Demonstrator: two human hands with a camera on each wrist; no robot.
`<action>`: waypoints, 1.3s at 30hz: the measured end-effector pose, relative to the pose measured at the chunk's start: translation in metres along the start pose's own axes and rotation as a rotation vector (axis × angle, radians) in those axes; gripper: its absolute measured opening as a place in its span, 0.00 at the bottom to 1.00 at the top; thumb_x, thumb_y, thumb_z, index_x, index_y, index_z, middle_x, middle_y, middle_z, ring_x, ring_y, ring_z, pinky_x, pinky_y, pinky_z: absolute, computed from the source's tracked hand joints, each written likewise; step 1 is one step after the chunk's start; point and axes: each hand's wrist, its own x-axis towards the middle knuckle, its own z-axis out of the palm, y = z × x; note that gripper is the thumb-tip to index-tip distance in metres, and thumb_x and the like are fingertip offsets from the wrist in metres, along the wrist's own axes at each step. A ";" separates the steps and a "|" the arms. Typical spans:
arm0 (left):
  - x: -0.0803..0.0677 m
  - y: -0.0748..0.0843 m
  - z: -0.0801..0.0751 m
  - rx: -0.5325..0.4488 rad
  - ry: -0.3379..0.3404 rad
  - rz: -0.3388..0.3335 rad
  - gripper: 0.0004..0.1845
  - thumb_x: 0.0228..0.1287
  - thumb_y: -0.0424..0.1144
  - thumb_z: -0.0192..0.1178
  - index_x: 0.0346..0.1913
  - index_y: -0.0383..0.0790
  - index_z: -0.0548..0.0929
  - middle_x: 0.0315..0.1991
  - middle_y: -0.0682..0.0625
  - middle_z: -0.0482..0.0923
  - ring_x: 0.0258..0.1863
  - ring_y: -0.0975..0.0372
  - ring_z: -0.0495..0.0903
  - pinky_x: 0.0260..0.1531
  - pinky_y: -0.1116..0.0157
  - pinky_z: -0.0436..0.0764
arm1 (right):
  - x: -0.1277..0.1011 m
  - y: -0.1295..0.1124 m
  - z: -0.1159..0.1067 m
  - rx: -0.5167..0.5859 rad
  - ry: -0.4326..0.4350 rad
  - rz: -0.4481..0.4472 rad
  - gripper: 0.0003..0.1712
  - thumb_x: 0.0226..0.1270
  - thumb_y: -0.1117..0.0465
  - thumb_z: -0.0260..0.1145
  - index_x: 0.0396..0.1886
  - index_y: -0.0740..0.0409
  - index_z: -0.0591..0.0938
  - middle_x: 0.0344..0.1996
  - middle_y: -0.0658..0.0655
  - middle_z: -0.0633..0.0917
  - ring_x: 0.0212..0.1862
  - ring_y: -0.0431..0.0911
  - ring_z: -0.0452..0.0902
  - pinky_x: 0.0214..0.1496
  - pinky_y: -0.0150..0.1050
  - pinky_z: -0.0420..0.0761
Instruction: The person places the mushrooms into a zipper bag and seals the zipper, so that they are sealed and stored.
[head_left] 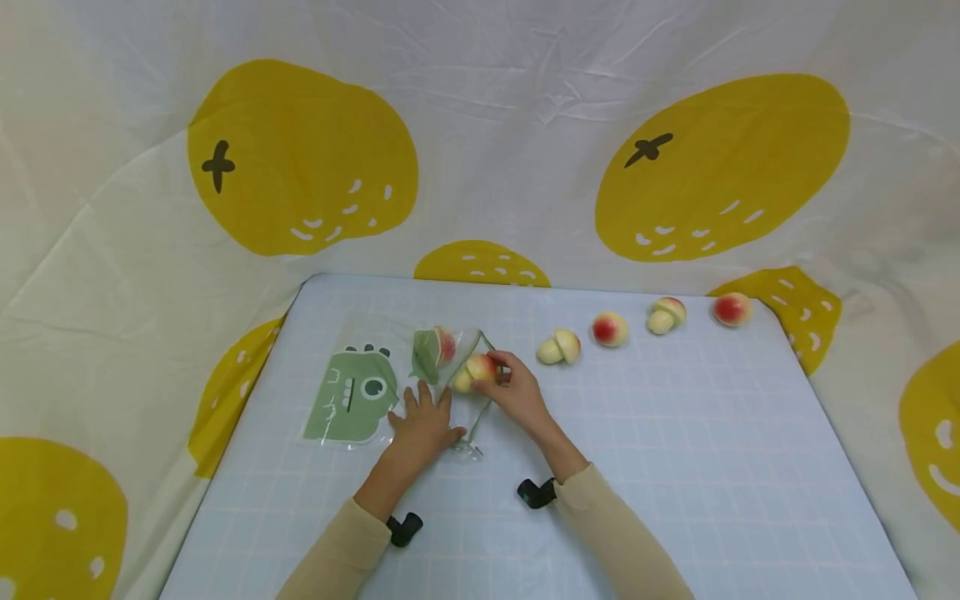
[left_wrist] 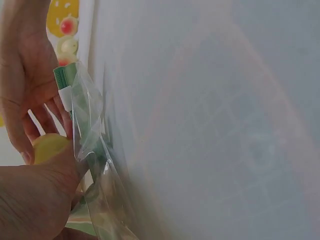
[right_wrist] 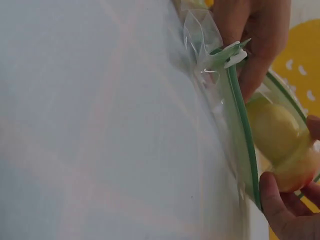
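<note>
A clear zip bag (head_left: 366,408) with a green cartoon creature printed on it lies on the table, its green-edged mouth spread toward the right. Fingers spread, my left hand (head_left: 422,431) presses on the bag near that mouth. My right hand (head_left: 519,394) pinches a yellow toy mushroom (right_wrist: 275,130) with a reddish cap by its cap, at the bag's mouth between the green zip edges (right_wrist: 242,117). Another red-and-cream toy (head_left: 446,345) shows inside the bag, partly behind a green printed patch. A white zip slider (right_wrist: 236,58) sits at the near corner.
Right of the bag, several more toy mushrooms form a row toward the far right corner, among them one lying sideways (head_left: 560,347) and one cap-up (head_left: 610,329). A light checked cloth covers the table (head_left: 675,467). Behind it hangs a curtain (head_left: 510,167) with yellow fruit prints.
</note>
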 end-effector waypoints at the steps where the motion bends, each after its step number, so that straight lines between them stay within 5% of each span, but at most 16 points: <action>1: 0.000 0.000 0.000 -0.004 -0.004 -0.002 0.42 0.61 0.59 0.67 0.71 0.37 0.70 0.68 0.22 0.58 0.66 0.27 0.57 0.47 0.25 0.67 | 0.002 -0.001 0.002 -0.022 0.007 -0.004 0.36 0.58 0.59 0.77 0.65 0.61 0.75 0.56 0.61 0.80 0.48 0.53 0.82 0.44 0.39 0.82; 12: 0.002 0.000 0.001 0.007 -0.016 0.001 0.43 0.62 0.60 0.67 0.72 0.38 0.69 0.69 0.22 0.57 0.67 0.28 0.56 0.46 0.26 0.67 | 0.010 0.004 0.016 -0.024 0.056 -0.022 0.30 0.63 0.60 0.74 0.62 0.64 0.76 0.54 0.65 0.81 0.49 0.56 0.83 0.45 0.42 0.83; 20: 0.004 0.006 -0.003 0.068 -0.006 0.038 0.45 0.58 0.58 0.71 0.67 0.26 0.71 0.71 0.28 0.59 0.65 0.33 0.62 0.44 0.32 0.75 | 0.003 0.007 0.014 -0.044 0.114 -0.024 0.22 0.63 0.61 0.73 0.55 0.63 0.80 0.41 0.59 0.83 0.40 0.48 0.83 0.41 0.37 0.82; 23: 0.005 0.009 -0.006 0.062 -0.001 0.043 0.44 0.57 0.56 0.73 0.65 0.25 0.72 0.70 0.27 0.60 0.64 0.33 0.64 0.42 0.32 0.75 | 0.000 0.007 0.016 0.041 0.117 -0.019 0.22 0.64 0.63 0.72 0.55 0.66 0.78 0.37 0.59 0.82 0.36 0.46 0.82 0.38 0.36 0.82; 29: 0.002 0.013 -0.013 0.050 0.002 0.044 0.42 0.56 0.52 0.75 0.63 0.23 0.73 0.68 0.24 0.60 0.65 0.33 0.63 0.42 0.33 0.76 | -0.011 0.001 0.024 0.321 0.041 0.037 0.26 0.68 0.71 0.66 0.62 0.74 0.69 0.44 0.73 0.80 0.44 0.60 0.84 0.48 0.46 0.84; 39: -0.003 0.020 -0.019 0.084 0.089 0.093 0.36 0.52 0.45 0.77 0.57 0.23 0.76 0.67 0.23 0.60 0.65 0.35 0.63 0.39 0.34 0.77 | -0.022 -0.007 0.032 0.629 -0.024 0.150 0.31 0.70 0.75 0.59 0.71 0.71 0.64 0.55 0.76 0.75 0.50 0.54 0.82 0.58 0.48 0.77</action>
